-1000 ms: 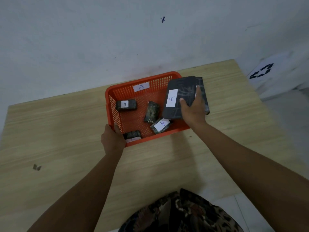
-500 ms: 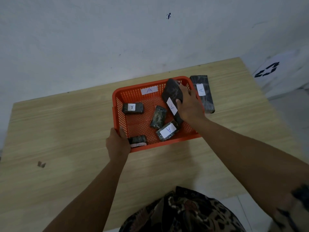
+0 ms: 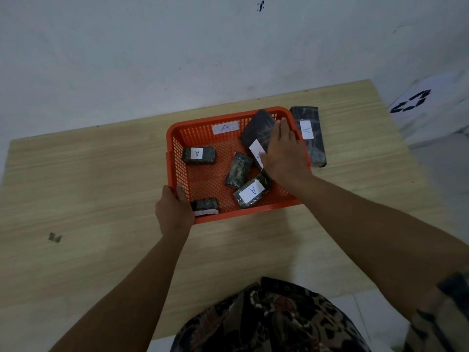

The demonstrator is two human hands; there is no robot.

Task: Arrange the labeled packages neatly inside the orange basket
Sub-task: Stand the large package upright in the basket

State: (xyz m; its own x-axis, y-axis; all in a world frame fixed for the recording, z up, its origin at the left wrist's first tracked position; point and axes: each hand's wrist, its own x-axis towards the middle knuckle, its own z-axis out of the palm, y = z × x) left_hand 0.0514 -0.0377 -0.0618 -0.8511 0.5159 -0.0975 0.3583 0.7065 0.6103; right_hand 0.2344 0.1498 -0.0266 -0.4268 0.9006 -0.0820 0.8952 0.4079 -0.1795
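An orange basket [image 3: 193,128] with a white "A" label on its back wall sits on a wooden table [image 3: 101,199]. Several small dark packages with "A" labels lie in it, among them one at the left [image 3: 198,154], one in the middle [image 3: 238,169] and one at the front [image 3: 251,191]. A large flat dark package [image 3: 257,134] leans tilted in the basket's right side, and my right hand [image 3: 283,156] rests on it with fingers spread. My left hand [image 3: 173,212] grips the basket's front left corner. A long dark package [image 3: 308,134] lies on the table right of the basket.
The table stands against a white wall. A small dark scrap [image 3: 55,237] lies on the table at the left. At the far right, off the table, a white bag with a black recycling mark [image 3: 411,100]. Patterned clothing [image 3: 266,318] shows at the bottom.
My right hand has brought the large flat package from above the basket's right rim down into the basket, where it now leans tilted. The long package behind it has come into view.
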